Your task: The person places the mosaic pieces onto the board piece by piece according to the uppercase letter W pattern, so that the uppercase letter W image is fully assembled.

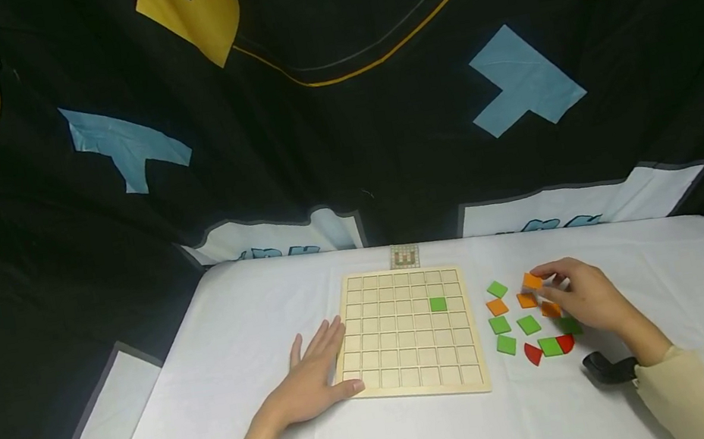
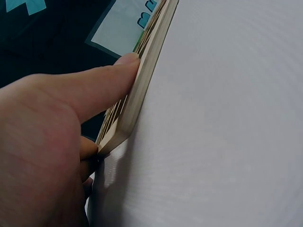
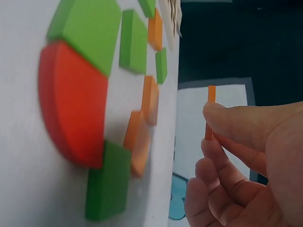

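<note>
Black cloth point(image 1: 367, 140) bearing yellow and blue shapes hangs beyond both hands, and a white-covered table point(image 1: 428, 438) spreads beneath them. Between the hands, right beside the left one, lies a pale wooden grid board point(image 1: 405, 336). The left hand point(image 1: 309, 384) is spread, straight fingers at the board's left side, thumb on its near edge. The right hand point(image 1: 585, 294) pinches an orange tile point(image 1: 531, 281) between thumb and fingers, raised off the table. Farther out than the left hand's fingertips, just past the board, is a small patterned card point(image 1: 404, 256). One green tile point(image 1: 438, 304) sits in a board cell between the hands. Left of the right hand and below it lie six loose green pieces point(image 1: 500, 324), three loose orange pieces point(image 1: 527, 300) and two red wedges point(image 1: 533, 353), one touching a green piece.
</note>
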Available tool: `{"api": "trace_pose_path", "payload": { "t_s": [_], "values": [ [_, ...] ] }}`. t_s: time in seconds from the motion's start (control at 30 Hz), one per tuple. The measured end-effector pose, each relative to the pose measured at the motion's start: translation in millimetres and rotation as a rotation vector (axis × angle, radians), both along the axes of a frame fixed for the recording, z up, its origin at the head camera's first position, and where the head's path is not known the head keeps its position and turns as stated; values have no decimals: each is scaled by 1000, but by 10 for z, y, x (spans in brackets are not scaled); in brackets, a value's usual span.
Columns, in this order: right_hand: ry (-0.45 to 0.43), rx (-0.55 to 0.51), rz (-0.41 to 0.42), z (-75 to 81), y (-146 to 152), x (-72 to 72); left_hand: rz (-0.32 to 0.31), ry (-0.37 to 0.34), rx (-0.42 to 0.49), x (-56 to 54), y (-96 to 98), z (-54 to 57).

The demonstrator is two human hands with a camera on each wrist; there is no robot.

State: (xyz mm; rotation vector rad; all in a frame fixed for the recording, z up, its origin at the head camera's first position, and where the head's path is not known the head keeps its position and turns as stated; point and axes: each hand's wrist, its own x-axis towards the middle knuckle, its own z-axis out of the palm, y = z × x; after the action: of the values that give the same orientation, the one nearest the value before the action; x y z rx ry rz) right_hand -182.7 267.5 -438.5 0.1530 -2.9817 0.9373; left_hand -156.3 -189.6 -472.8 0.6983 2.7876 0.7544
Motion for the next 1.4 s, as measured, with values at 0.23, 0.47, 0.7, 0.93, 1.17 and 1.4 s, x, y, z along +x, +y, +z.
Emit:
{"api": "trace_pose_path", "payload": {
  "t_s": [0.23, 0.47, 0.7, 0.93, 1.17, 1.4],
  "values": [
    [28, -2, 25, 25, -107, 20, -4, -3, -3, 5, 3, 6],
    [64, -15, 45, 39, -228, 17, -4, -2, -2, 9, 3, 15],
    [119, -45, 105, 30, -328, 31, -8, -6, 4, 8, 5, 15],
    [112, -74, 126, 15, -456, 43, -10, 1, -13, 5, -12, 9],
    [85, -72, 117, 2, -598, 50, -12, 3, -6, 2, -15, 11],
    [100, -80, 152, -50, -724, 48, -11, 2, 7, 11, -5, 26]
  ]
}}
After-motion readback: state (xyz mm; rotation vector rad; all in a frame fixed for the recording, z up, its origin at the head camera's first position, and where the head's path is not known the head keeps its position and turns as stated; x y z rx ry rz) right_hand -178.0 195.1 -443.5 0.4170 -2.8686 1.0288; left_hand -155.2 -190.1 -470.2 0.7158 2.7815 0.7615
